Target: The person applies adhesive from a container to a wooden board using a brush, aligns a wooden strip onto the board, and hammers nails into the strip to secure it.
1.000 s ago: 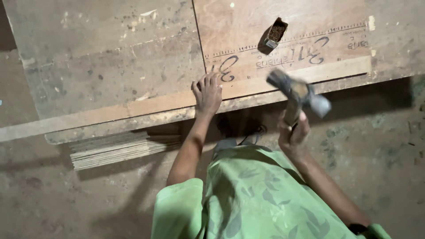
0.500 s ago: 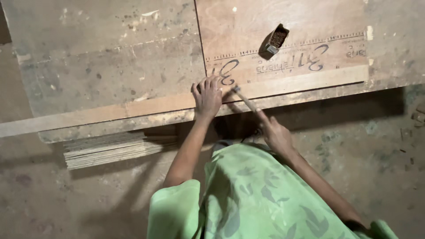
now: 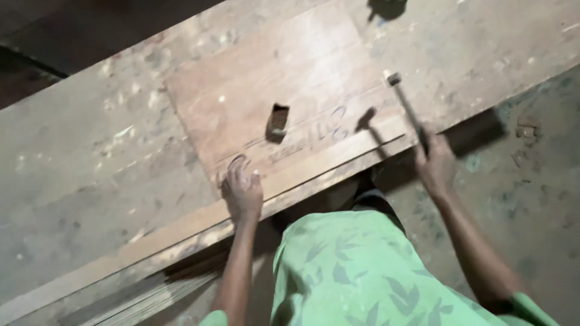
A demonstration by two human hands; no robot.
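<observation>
Gripping hammer (image 3: 403, 99) in right hand (image 3: 435, 163).

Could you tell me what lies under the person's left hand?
The left hand presses flat on a pale wooden strip along the plywood board. Anything beneath the palm is hidden.

Plywood sheet (image 3: 290, 102): reddish-brown, dk blue scribbles, small dark hole.
Batten strip (image 3: 181, 232): pale tan.
Workbench boards (image 3: 90, 151): grey-brown w/ whitish flecks.
Hammer (image 3: 406, 105): silver-grey head, dark handle.
Shirt (image 3: 362, 271): bright green, darker green leaf print.
Floor (image 3: 531, 193): grey-green, mottled.
</observation>
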